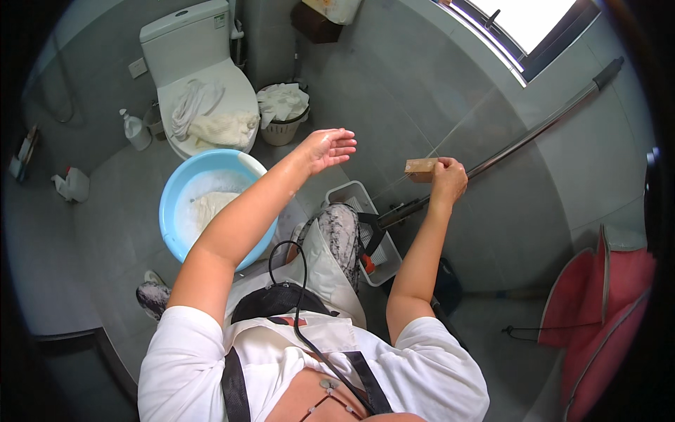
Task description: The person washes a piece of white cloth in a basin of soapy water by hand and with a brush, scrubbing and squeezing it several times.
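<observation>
Head view: nearest to me are the white sleeves (184, 366) of my shirt, with both bare forearms stretched away from my body. My left forearm slants far and to the right, passing above the blue basin (169, 211), which holds suds and a pale cloth (209, 205). To the right of my knee sits a light-coloured crate (391, 276) with the foot of a long metal pole (538, 130) over it; the pole leans along the wall, its upper end far to the right.

My right forearm runs nearly straight away from me, the wrist bent to the left. That right hand (450, 184) pinches the right end of a tan block (422, 166), held up in front of the grey wall; I cannot tell just where my thumb presses. My left hand (329, 150) is beyond the basin's right rim, palm showing, fingers stretched to the right and lying nearly side by side, well apart from the block.

Farther off, a bin (281, 131) stands by the toilet (186, 60), whose lid carries white cloths (211, 119). A small green-and-white sticker (219, 20) marks the tank; its print is too small for me to read.
</observation>
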### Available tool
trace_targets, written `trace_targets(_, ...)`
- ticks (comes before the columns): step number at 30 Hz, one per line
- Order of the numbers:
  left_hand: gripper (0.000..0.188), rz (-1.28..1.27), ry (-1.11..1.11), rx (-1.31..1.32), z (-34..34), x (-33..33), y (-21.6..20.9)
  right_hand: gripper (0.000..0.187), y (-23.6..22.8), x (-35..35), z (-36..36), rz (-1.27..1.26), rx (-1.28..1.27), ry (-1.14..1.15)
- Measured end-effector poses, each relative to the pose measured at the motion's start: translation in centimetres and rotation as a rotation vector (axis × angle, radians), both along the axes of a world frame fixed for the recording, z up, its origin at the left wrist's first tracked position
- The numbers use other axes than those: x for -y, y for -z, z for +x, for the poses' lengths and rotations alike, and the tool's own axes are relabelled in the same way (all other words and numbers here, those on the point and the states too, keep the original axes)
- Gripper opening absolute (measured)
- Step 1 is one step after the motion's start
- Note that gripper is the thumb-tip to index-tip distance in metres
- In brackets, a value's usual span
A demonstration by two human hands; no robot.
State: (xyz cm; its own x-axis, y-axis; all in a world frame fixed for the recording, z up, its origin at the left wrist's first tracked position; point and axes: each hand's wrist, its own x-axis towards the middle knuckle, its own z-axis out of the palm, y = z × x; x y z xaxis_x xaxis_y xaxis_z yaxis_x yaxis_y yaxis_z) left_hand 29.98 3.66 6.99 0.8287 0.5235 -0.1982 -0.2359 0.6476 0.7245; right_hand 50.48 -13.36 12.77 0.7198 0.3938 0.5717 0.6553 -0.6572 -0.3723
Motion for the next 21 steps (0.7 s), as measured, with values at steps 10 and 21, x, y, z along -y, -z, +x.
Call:
trace_targets(10, 0.023, 0.275, -0.071, -0.189, -1.7, 0.5, -1.5, 0.011, -5.0, 4.5, -2.9, 0.032, 0.238, -0.112)
trace_targets(21, 0.023, 0.400, -0.287, -0.539, -7.9, 0.0, 2.8, 0.012, -7.7, 9.9, 0.7, -0.133, 0.181, 0.011)
